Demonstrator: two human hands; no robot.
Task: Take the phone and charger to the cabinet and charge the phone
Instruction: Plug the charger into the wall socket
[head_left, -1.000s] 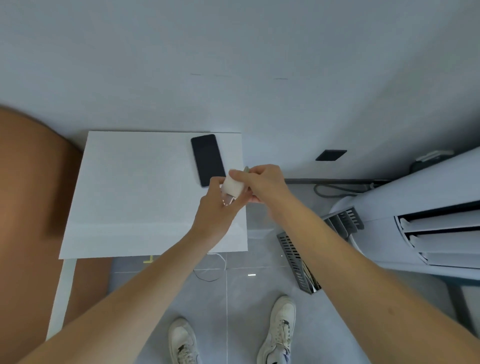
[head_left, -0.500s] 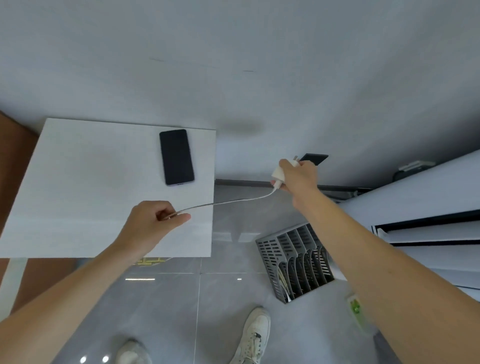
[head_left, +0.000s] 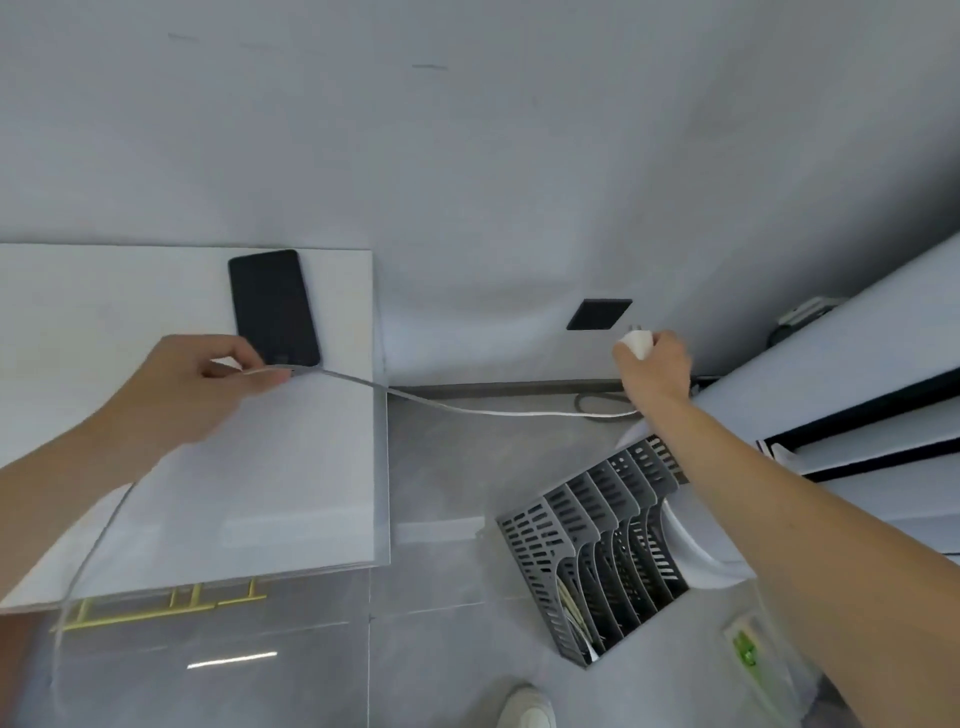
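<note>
Grey floor, white table (head_left: 291, 467) at left. Left hand (head_left: 197, 384) pinches the cable (head_left: 467, 409) just below the phone (head_left: 272, 307) lying on the table. Right hand (head_left: 655, 370) grips the charger (head_left: 638, 344), prongs near the dark wall socket (head_left: 599, 314). Cable end hidden by fingers. Since half a second ago, the left hand has moved up to the phone.

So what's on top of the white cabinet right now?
The dark phone lies flat on the cabinet; the cable crosses its corner, pinched by the left hand.
</note>
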